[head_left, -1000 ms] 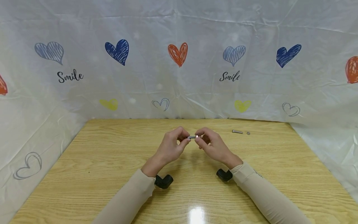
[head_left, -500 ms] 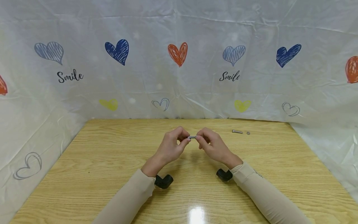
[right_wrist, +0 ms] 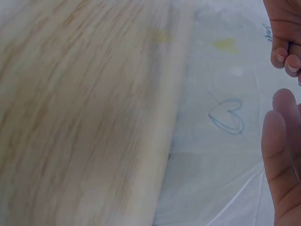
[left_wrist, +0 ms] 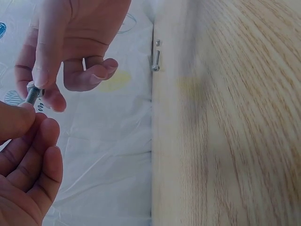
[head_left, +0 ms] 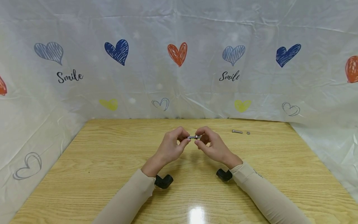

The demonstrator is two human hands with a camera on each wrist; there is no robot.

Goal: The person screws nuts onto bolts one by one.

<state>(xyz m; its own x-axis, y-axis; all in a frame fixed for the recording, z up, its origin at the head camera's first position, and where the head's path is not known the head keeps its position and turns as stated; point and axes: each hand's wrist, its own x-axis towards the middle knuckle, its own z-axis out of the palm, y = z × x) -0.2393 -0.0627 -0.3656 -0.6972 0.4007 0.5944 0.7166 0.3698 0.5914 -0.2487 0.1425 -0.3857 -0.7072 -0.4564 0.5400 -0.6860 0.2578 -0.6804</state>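
Note:
Above the table, my left hand (head_left: 170,147) pinches a silver bolt (head_left: 191,137) at its left end between thumb and fingers. The bolt lies level, pointing right. A small nut (head_left: 196,137) sits around its shaft near the right end. The fingers and thumb of my right hand (head_left: 214,147) curl around the nut, slightly parted in the head view. In the left wrist view the bolt's thread (left_wrist: 32,97) shows between both hands, and a right-hand fingertip overlaps the nut. The right wrist view shows only parts of both hands; bolt and nut are out of sight there.
A second bolt (head_left: 237,131) and a loose nut (head_left: 248,133) lie on the wooden table (head_left: 112,161) at the back right. A white sheet (head_left: 145,74) printed with hearts hangs behind the table and along its sides.
The right fingers and thumb, closed over the nut half a second ago, have parted slightly, so the nut shows again. The left hand and the bolt have stayed in place.

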